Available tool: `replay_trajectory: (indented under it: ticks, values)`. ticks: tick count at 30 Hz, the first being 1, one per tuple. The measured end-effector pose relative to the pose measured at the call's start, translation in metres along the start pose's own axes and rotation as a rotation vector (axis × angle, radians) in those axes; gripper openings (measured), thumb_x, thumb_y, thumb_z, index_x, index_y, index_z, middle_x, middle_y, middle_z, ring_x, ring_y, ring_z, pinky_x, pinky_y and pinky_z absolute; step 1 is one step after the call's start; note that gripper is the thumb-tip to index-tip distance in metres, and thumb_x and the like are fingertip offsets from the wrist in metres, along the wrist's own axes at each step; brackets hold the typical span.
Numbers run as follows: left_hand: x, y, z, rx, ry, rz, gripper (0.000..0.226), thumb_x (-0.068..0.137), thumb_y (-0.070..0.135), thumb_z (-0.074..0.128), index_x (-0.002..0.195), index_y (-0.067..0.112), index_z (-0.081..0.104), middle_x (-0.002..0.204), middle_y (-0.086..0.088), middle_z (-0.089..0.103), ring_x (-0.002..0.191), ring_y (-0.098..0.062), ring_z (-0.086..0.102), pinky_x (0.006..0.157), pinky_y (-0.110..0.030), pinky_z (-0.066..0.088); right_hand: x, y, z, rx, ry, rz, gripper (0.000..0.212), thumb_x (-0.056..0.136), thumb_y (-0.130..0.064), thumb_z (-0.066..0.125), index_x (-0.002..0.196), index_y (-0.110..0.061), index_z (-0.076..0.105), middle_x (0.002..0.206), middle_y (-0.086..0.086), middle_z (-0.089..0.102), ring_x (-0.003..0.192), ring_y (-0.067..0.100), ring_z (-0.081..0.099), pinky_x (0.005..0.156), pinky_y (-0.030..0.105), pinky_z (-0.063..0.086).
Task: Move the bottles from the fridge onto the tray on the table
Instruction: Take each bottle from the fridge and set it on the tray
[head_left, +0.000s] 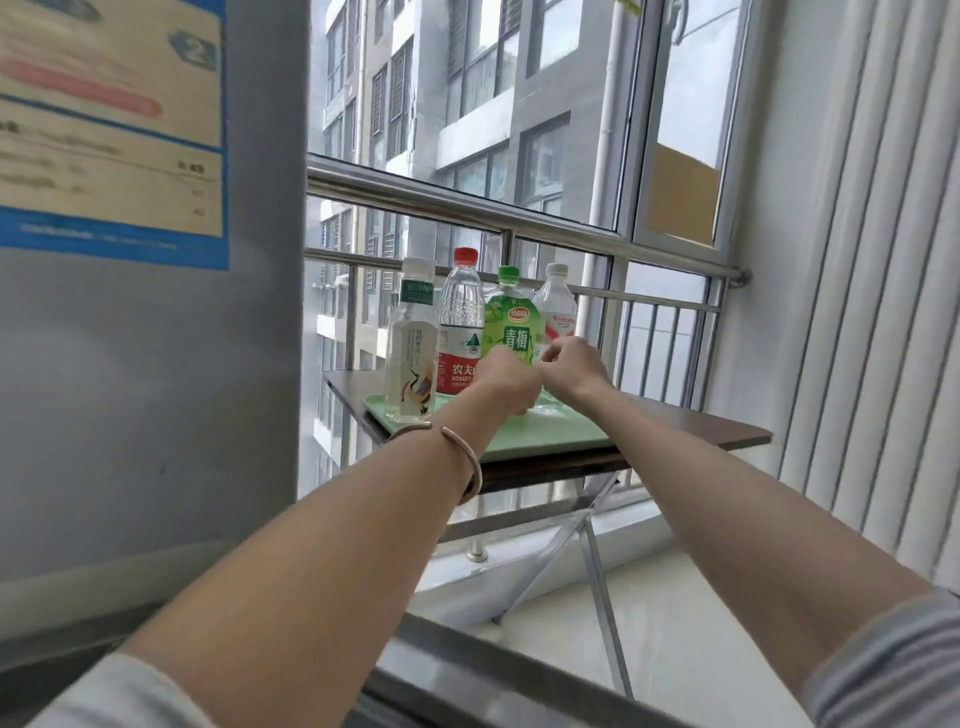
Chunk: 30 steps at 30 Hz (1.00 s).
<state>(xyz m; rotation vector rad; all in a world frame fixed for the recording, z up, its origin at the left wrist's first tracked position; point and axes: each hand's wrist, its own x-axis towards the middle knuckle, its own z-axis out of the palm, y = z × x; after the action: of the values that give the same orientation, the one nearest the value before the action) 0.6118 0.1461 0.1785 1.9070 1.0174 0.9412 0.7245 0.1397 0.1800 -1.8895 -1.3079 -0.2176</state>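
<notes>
Four bottles stand together on a light green tray (545, 436) on a small dark folding table (717, 434). From left to right they are a pale bottle with a crane picture (413, 358), a red-capped water bottle (461, 322), a green-capped green bottle (511, 322) and a white-capped clear bottle (557, 306). My left hand (506, 382), with a bangle on the wrist, is wrapped around the lower part of the green bottle. My right hand (571, 366) has its fingers curled around the lower part of the white-capped bottle. Both bottle bases are partly hidden.
The grey fridge (156, 364) with a blue-edged label fills the left side, close to the table. Behind the table run a steel railing (467, 208) and a window. A ribbed white wall (857, 312) stands to the right.
</notes>
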Motion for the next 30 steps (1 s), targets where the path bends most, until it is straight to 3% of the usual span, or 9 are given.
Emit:
replay_trajectory:
  ticks: [4, 8, 10, 12, 15, 18, 22, 26, 30]
  values:
    - [-0.055, 0.011, -0.024, -0.073, -0.032, -0.013, 0.025, 0.096, 0.005, 0.049, 0.118, -0.006, 0.055, 0.110, -0.021, 0.065, 0.074, -0.021, 0.061, 0.077, -0.033, 0.059, -0.055, -0.038, -0.024, -0.099, -0.102, -0.130, 0.006, 0.083, -0.007, 0.059, 0.085, -0.004, 0.064, 0.090, 0.016, 0.066, 0.084, 0.027, 0.063, 0.082, 0.039, 0.057]
    - [-0.117, 0.017, -0.054, -0.104, -0.093, -0.029, 0.025, 0.098, 0.006, 0.046, 0.118, -0.006, 0.055, 0.087, -0.015, 0.063, 0.060, -0.017, 0.060, 0.069, -0.031, 0.059, -0.111, -0.073, -0.050, -0.145, -0.199, -0.180, 0.012, 0.087, -0.004, 0.058, 0.095, 0.003, 0.064, 0.079, 0.010, 0.061, 0.072, 0.022, 0.056, 0.057, 0.020, 0.045]
    - [-0.151, 0.011, -0.073, -0.095, -0.122, -0.023, 0.023, 0.097, 0.005, 0.046, 0.115, -0.006, 0.057, 0.077, -0.011, 0.061, 0.061, -0.017, 0.061, 0.075, -0.032, 0.060, -0.144, -0.090, -0.055, -0.179, -0.215, -0.216, 0.011, 0.087, -0.005, 0.060, 0.093, 0.003, 0.065, 0.076, 0.008, 0.060, 0.071, 0.021, 0.055, 0.056, 0.018, 0.042]
    - [-0.184, 0.004, -0.092, -0.060, -0.152, -0.017, 0.018, 0.095, 0.003, 0.047, 0.107, -0.004, 0.059, 0.079, -0.010, 0.064, 0.067, -0.017, 0.066, 0.077, -0.029, 0.060, -0.175, -0.105, -0.058, -0.202, -0.200, -0.268, 0.008, 0.085, -0.006, 0.063, 0.089, 0.001, 0.066, 0.077, 0.009, 0.063, 0.073, 0.023, 0.060, 0.060, 0.022, 0.048]
    - [-0.226, -0.016, -0.122, 0.002, -0.242, -0.031, 0.012, 0.089, -0.006, 0.045, 0.091, -0.002, 0.056, 0.074, -0.010, 0.064, 0.063, -0.015, 0.066, 0.065, -0.026, 0.061, -0.225, -0.129, -0.052, -0.247, -0.201, -0.363, 0.008, 0.081, -0.011, 0.068, 0.083, -0.004, 0.066, 0.075, 0.007, 0.064, 0.075, 0.026, 0.063, 0.070, 0.033, 0.055]
    - [-0.257, -0.046, -0.146, 0.039, -0.302, -0.062, 0.020, 0.086, -0.013, 0.039, 0.095, -0.005, 0.056, 0.073, -0.013, 0.061, 0.064, -0.018, 0.065, 0.062, -0.027, 0.060, -0.264, -0.149, -0.026, -0.292, -0.221, -0.372, 0.004, 0.077, -0.017, 0.069, 0.079, -0.014, 0.067, 0.079, 0.006, 0.066, 0.079, 0.027, 0.064, 0.072, 0.037, 0.055]
    - [-0.285, -0.099, -0.176, 0.103, -0.316, -0.137, 0.023, 0.085, -0.016, 0.037, 0.093, -0.005, 0.056, 0.078, -0.017, 0.061, 0.068, -0.021, 0.065, 0.063, -0.028, 0.059, -0.308, -0.177, 0.030, -0.365, -0.275, -0.418, 0.019, 0.074, -0.030, 0.067, 0.083, -0.013, 0.067, 0.084, 0.011, 0.068, 0.080, 0.031, 0.063, 0.066, 0.035, 0.049]
    - [-0.303, -0.175, -0.207, 0.110, -0.301, -0.262, 0.037, 0.083, -0.018, 0.038, 0.115, -0.012, 0.056, 0.098, -0.025, 0.065, 0.091, -0.032, 0.070, 0.085, -0.041, 0.059, -0.352, -0.199, 0.103, -0.268, -0.439, -0.427, 0.011, 0.075, -0.030, 0.068, 0.083, -0.024, 0.064, 0.076, 0.000, 0.058, 0.074, 0.024, 0.057, 0.065, 0.030, 0.042]
    - [-0.318, -0.250, -0.215, 0.122, -0.293, -0.412, 0.026, 0.084, -0.017, 0.036, 0.098, -0.009, 0.056, 0.086, -0.024, 0.063, 0.074, -0.028, 0.066, 0.077, -0.037, 0.058, -0.387, -0.197, 0.177, -0.176, -0.604, -0.438, 0.016, 0.072, -0.027, 0.072, 0.084, -0.018, 0.067, 0.081, 0.008, 0.071, 0.078, 0.027, 0.066, 0.064, 0.031, 0.046]
